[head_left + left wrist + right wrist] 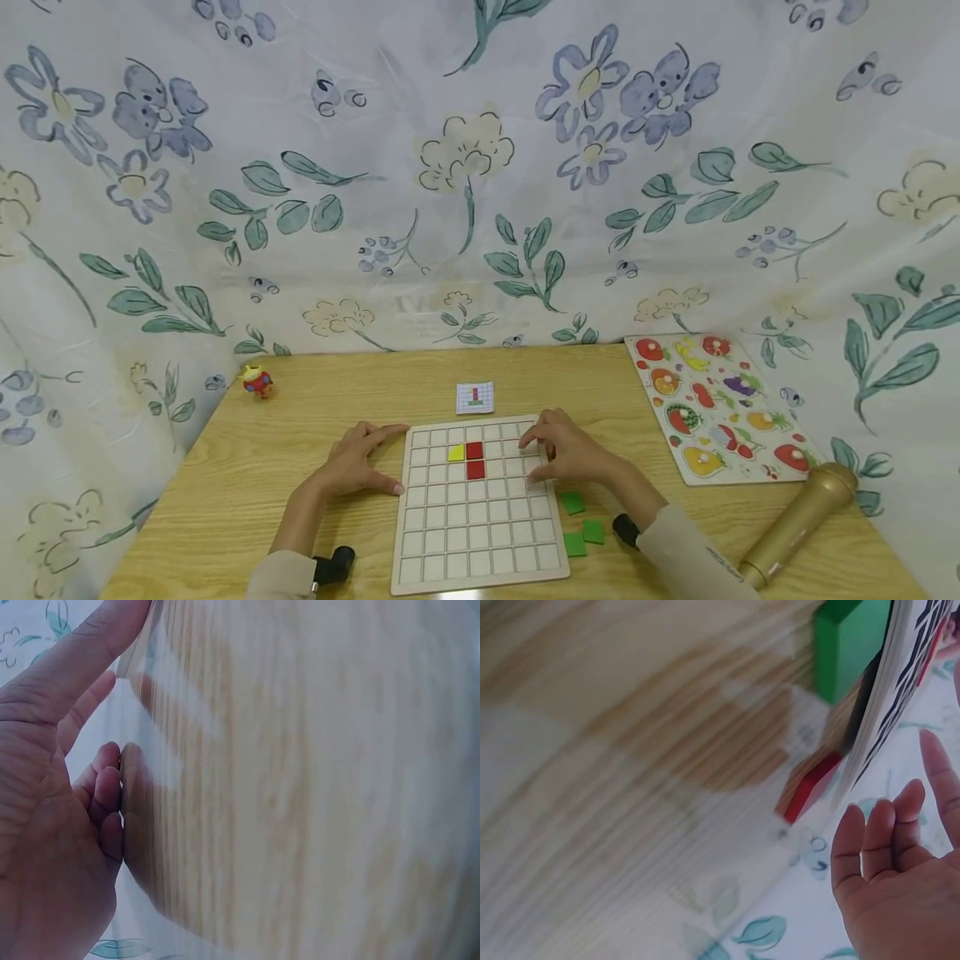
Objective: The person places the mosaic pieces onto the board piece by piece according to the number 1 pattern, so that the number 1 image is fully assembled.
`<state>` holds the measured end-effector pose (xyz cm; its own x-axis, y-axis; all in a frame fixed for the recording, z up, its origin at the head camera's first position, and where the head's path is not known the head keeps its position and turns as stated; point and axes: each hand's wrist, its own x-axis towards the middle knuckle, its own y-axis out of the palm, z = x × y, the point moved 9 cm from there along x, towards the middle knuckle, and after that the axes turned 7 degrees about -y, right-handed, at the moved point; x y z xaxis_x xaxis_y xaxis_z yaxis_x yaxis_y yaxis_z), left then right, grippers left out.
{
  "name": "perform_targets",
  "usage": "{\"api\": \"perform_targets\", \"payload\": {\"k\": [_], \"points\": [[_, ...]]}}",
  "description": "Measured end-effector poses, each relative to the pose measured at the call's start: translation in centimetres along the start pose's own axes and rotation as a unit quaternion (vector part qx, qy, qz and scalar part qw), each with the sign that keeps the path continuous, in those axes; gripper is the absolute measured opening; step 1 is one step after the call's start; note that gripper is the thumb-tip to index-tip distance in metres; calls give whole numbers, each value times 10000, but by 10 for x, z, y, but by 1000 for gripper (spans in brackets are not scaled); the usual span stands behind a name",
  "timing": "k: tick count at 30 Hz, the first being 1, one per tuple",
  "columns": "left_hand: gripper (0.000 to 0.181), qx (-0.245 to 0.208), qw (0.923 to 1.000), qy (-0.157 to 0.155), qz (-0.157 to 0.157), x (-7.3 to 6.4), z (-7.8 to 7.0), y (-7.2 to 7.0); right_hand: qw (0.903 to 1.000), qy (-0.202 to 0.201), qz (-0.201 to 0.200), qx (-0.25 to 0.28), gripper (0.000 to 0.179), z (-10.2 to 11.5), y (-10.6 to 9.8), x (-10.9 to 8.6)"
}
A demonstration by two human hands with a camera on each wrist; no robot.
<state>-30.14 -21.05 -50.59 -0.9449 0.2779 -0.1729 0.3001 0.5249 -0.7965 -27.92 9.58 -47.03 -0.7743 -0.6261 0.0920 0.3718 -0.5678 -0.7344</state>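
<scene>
A pale wooden grid board (435, 562) lies on the table. In its upper rows sit two red tiles (476, 470), one above the other, and a yellow piece (456, 452) left of the top one. My left hand (354, 467) is at the board's left edge, thumb and index finger spread, fingertips right at the rim. Over the right edge reaches my right hand (572, 454), its fingers loosely bent and nothing between them. Close to it, a loose red tile (811, 787) lies on the table beside the board in the right wrist view, near a green tile (847, 649).
Several green tiles (593, 532) lie right of the board. Behind it is a small pattern card (475, 397). A fruit puzzle board (705, 408) and a gold microphone (798, 521) are at the right. A small red and yellow toy (257, 382) stands back left, before a flowered curtain (420, 275).
</scene>
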Motion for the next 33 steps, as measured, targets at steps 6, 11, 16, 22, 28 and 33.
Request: {"api": "perform_targets", "payload": {"k": [6,11,16,22,28,33], "points": [[96,17,10000,54,-32,1,2,0,9995,21,-207,-242,40,-13,-13,-9],[95,45,10000,62,-11,0,3,0,9993,28,-287,-245,41,-23,-21,-16],[95,26,10000,68,-17,0,2,0,9992,-12,-339,-228,41,-30,-25,-21],[94,11,10000,79,-3,-1,0,0,9988,-22,-392,-288,40,-34,-26,-24],[94,-43,10000,79,19,-1,-2,0,9981,20,-479,-379,39,-37,-27,-27],[94,-37,9999,126,-1,-1,-1,1,9967,98,-553,-592,37,-41,-28,-28]]}}
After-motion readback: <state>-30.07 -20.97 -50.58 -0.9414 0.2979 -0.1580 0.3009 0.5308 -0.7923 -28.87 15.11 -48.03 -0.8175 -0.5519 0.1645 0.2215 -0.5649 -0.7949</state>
